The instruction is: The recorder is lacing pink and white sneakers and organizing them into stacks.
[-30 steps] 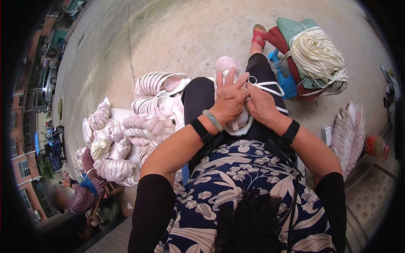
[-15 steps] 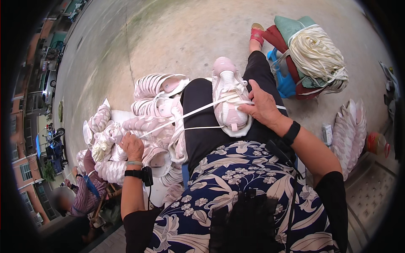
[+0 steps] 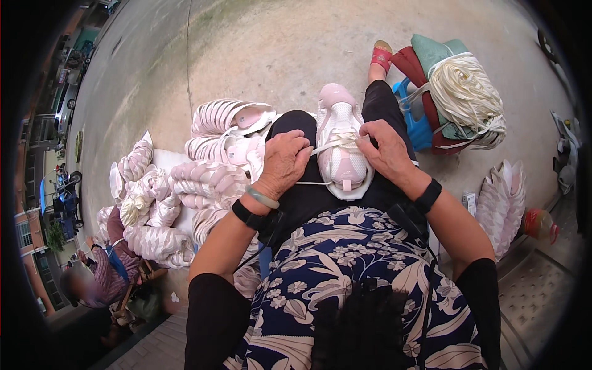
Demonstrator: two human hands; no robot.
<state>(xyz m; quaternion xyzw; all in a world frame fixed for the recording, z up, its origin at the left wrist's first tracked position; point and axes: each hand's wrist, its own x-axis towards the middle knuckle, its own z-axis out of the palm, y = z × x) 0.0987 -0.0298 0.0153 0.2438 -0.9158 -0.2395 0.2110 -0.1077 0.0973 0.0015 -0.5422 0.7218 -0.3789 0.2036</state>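
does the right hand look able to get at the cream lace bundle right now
Probably yes: nothing seems to block the way to the lace bundle, though the right hand is at the pink shoe.

Head-worn fisheye, looking down, close range

Wears a dark navy cloth top [image 3: 295, 285], printed with large cream flowers and leaves. Has plain black cloth sleeves [image 3: 216, 324] on both arms. Near the left hand [image 3: 282, 161], carries a smooth, round, pale green bangle [image 3: 263, 197] and, just behind it, a black wrist strap [image 3: 248, 216]. Near the right hand [image 3: 390, 153], has a similar black band [image 3: 428, 196], and beneath it a thin black cable [image 3: 425, 248]. Wears also black trousers [image 3: 291, 176] and a red sandal [image 3: 382, 58].
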